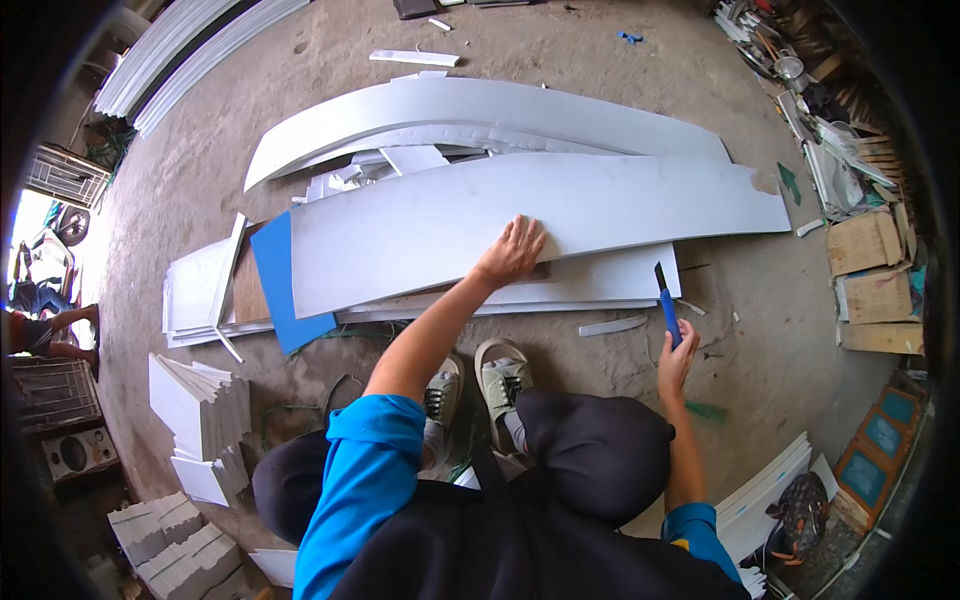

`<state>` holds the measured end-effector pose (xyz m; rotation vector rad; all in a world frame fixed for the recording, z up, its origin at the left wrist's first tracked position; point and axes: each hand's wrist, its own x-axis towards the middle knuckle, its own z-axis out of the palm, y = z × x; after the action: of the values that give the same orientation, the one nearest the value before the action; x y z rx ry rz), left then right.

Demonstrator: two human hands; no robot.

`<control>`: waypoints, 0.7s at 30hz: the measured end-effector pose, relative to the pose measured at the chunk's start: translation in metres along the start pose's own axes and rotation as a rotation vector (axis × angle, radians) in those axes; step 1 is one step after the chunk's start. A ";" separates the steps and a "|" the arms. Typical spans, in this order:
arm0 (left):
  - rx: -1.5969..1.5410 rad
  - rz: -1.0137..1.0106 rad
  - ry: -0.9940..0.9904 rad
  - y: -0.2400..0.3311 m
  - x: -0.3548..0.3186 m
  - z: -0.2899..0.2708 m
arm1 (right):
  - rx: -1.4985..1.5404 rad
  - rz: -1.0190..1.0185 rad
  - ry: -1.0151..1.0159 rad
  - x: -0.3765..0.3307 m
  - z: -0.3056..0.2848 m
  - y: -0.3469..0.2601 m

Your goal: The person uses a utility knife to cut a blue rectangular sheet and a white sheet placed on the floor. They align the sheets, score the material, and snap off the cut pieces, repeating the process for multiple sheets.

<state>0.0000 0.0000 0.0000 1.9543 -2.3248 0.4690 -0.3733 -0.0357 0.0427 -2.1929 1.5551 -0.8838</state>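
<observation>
We squat on the concrete floor (600,60), knees and grey shoes (500,375) at frame bottom centre. Right hand (677,362), lower right of centre, grip closed around a blue utility knife (667,310), blade up and off the material. Left hand (512,250), frame centre, fingers spread flat, pressing on the lower edge of the long white sheet (540,215) that runs left to right across mid-frame. The sheet lies on a stack of other white panels; a blue panel (280,290) pokes out under its left end.

Step in hand, as we read it: sheet pinned, knife raised beside it, cut not yet begun. Next move calls for bringing the blade to the sheet edge near the pinning hand, keeping fingers clear of the cut line.

Farther out: curved white panels (480,105) upper centre, cut white blocks (200,400) lower left, cardboard boxes (870,270) at right.

Hard to tell: any marked cut line on the sheet, blade extension, and the clutter at top right. Another person's leg at left edge is cut off.
</observation>
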 end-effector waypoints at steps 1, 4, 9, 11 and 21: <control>-0.022 -0.017 -0.059 0.002 -0.001 -0.007 | 0.031 0.002 -0.007 0.004 0.003 -0.011; -0.122 0.005 -0.136 0.001 -0.004 -0.032 | 0.133 -0.045 -0.028 0.017 0.023 -0.042; -0.196 -0.027 -0.169 -0.052 -0.058 -0.074 | 0.233 -0.213 -0.128 0.065 0.096 -0.113; -0.124 -0.022 -0.296 -0.076 -0.091 -0.098 | 0.225 -0.217 -0.118 0.076 0.123 -0.127; -0.057 -0.700 -0.631 -0.130 -0.311 -0.214 | -0.005 -0.387 -0.101 0.078 0.196 -0.200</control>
<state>0.1543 0.3353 0.1519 2.9739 -1.6256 -0.3070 -0.0834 -0.0544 0.0318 -2.5460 1.1055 -0.8554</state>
